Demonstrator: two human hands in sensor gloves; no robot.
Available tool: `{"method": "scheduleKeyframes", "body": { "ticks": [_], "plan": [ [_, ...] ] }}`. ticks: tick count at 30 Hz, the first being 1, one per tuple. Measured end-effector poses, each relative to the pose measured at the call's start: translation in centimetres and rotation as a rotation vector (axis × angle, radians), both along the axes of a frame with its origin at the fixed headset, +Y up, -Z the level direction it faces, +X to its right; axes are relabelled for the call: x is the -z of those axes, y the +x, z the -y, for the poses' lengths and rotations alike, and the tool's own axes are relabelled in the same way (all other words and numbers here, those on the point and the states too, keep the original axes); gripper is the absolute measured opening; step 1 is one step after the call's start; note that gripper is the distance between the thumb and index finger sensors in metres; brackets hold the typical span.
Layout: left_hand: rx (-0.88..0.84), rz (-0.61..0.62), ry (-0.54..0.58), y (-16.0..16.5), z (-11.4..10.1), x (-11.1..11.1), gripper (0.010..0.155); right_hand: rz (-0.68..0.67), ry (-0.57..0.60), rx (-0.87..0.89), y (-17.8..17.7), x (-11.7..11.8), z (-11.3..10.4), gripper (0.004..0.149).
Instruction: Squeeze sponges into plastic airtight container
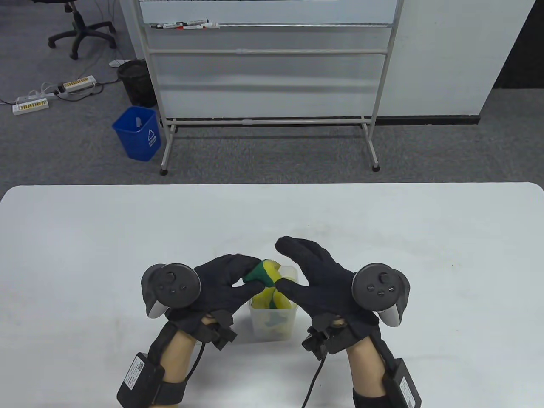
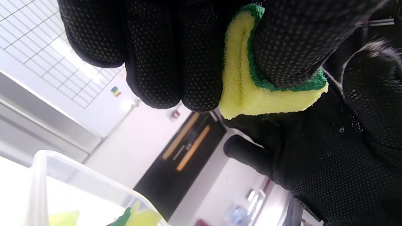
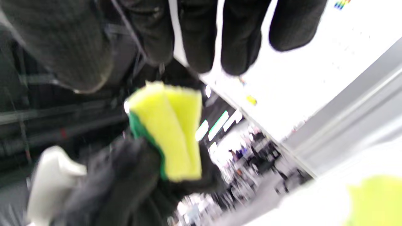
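Note:
A clear plastic container (image 1: 272, 327) stands on the white table (image 1: 382, 221) between my hands, with yellow-green sponges (image 1: 272, 299) stuffed in it and rising above its rim. My left hand (image 1: 238, 276) squeezes a folded yellow sponge with a green scouring side (image 1: 259, 274) just above the container; the left wrist view shows the sponge (image 2: 251, 94) pinched between thumb and fingers. My right hand (image 1: 293, 263) is spread open beside that sponge, fingers raised; its thumb lies by the sponges in the box. The right wrist view shows the folded sponge (image 3: 169, 131) apart from my right fingers (image 3: 241, 40).
A rolling whiteboard stand (image 1: 267, 85) and a blue bin (image 1: 138, 134) stand on the floor beyond the table's far edge. The container's rim (image 2: 40, 175) shows low in the left wrist view.

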State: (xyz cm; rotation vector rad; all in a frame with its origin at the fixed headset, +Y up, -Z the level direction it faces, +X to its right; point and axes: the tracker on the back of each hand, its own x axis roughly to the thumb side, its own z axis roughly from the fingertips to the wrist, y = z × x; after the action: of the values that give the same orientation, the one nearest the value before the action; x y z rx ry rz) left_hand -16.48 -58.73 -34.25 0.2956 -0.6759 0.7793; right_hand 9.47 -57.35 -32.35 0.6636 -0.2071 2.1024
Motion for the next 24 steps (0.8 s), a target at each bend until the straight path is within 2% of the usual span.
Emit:
{"method": "scheduleKeyframes", "body": {
  "ticks": [2, 4, 8, 12, 14, 16, 20, 24],
  "plan": [
    [0.010, 0.009, 0.000, 0.3, 0.1, 0.0, 0.052, -0.054, -0.038, -0.028, -0.6, 0.1, 0.3, 0.086],
    [0.022, 0.005, 0.003, 0.4, 0.2, 0.0, 0.052, -0.069, -0.049, -0.034, -1.4, 0.3, 0.6, 0.081],
    [0.058, -0.020, 0.013, 0.5, 0.3, 0.1, 0.052, 0.095, 0.067, -0.047, -1.7, 0.1, 0.5, 0.064],
    [0.102, -0.026, -0.035, 0.8, 0.8, 0.2, 0.057, 0.184, 0.132, -0.050, -1.7, -0.1, 0.6, 0.056],
    [0.104, -0.031, -0.053, 0.8, 1.3, 0.5, 0.061, 0.205, 0.112, -0.035, -1.4, 0.2, 0.8, 0.056],
    [0.122, -0.043, -0.116, 0.5, 1.9, 1.0, 0.065, 0.230, 0.092, -0.015, -1.1, 0.3, 1.0, 0.056],
    [0.168, -0.104, -0.195, -0.4, 3.9, 2.4, 0.066, 0.290, 0.035, -0.028, -0.4, 0.8, 1.4, 0.059],
    [0.223, -0.144, -0.253, -0.4, 5.9, 3.4, 0.065, 0.261, -0.019, -0.025, -0.3, 1.2, 1.7, 0.059]
  ]
}}
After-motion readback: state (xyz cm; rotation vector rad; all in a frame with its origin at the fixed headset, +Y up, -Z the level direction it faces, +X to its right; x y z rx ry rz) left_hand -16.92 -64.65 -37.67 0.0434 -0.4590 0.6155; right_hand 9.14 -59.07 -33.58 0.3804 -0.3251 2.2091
